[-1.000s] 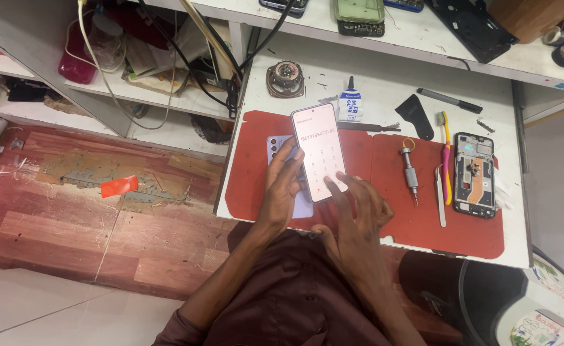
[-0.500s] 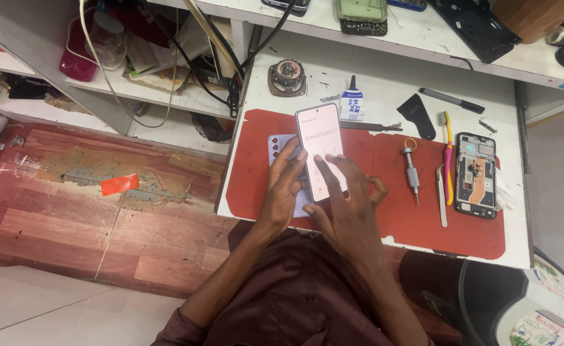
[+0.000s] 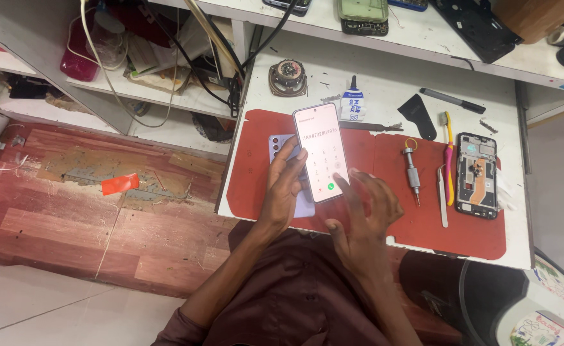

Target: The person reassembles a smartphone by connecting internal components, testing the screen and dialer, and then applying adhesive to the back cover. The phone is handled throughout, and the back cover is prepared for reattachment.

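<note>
Smartphone (image 3: pixel 321 152) lit, raised over red mat (image 3: pixel 384 160) on bench (image 3: pixel 384 77), gripped along its edge by left hand (image 3: pixel 286 182). Right hand (image 3: pixel 365 214) open, forefinger seemingly touching screen's lower part.

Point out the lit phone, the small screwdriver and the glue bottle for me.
lit phone (image 3: pixel 320 150), head view, middle of its screen.
small screwdriver (image 3: pixel 412 173), head view, on its metal handle.
glue bottle (image 3: pixel 352 106), head view, on its labelled body.
</note>
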